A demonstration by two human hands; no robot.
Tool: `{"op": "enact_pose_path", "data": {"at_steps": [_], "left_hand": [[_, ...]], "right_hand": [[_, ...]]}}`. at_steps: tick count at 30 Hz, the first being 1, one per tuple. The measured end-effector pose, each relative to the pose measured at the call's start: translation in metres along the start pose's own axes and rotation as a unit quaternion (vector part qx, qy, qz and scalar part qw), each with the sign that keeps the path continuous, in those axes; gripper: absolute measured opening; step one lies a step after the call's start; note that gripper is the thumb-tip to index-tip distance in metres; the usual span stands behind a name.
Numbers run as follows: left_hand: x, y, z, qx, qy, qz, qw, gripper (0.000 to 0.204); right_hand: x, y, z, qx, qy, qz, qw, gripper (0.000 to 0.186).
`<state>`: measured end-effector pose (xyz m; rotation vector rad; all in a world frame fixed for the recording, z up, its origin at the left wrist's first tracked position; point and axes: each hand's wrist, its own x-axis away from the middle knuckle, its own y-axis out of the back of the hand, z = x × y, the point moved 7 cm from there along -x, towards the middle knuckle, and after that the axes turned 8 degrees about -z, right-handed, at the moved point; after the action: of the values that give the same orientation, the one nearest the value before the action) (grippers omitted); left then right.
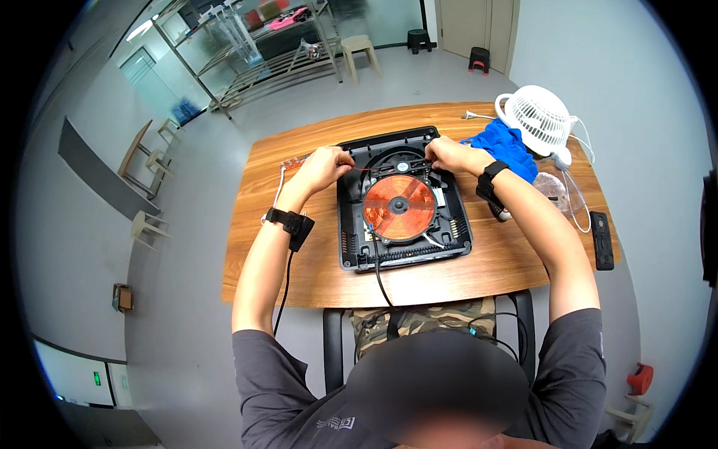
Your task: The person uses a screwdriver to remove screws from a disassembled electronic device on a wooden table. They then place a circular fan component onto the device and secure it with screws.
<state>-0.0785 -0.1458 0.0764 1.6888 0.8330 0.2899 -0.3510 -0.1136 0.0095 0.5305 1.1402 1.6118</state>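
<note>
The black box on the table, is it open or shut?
Open: no cover lies over the black box, so the round copper coil inside shows.

Opened induction cooker (347, 217): black, on wood-grain table (299, 258)
Copper coil (380, 215): round, inside cooker
Left hand (327, 166): pinching red wire (362, 169)
Right hand (451, 156): at cooker's far-right corner
Table's right: white fan (537, 123), blue cloth (502, 147)

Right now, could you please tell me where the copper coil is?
In the head view, the copper coil is just right of centre, in the open black housing, below-left of the right hand.
</note>
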Motion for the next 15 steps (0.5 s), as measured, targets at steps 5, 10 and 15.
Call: {"op": "enact_pose_path", "data": {"at_steps": [5,10,15], "left_hand": [[0.019,-0.005,0.007,-0.027,0.012,-0.044,0.999,0.017],[0.025,-0.028,0.022,-0.118,0.002,-0.023,0.993,0.016],[0.024,-0.036,0.013,-0.136,-0.055,-0.036,0.989,0.015]], "right_hand": [[-0.003,-0.004,0.000,0.037,0.000,0.026,0.999,0.022],[-0.006,-0.007,-0.005,0.023,-0.005,0.012,1.000,0.022],[-0.005,-0.006,-0.005,0.022,-0.006,0.007,1.000,0.021]]}}
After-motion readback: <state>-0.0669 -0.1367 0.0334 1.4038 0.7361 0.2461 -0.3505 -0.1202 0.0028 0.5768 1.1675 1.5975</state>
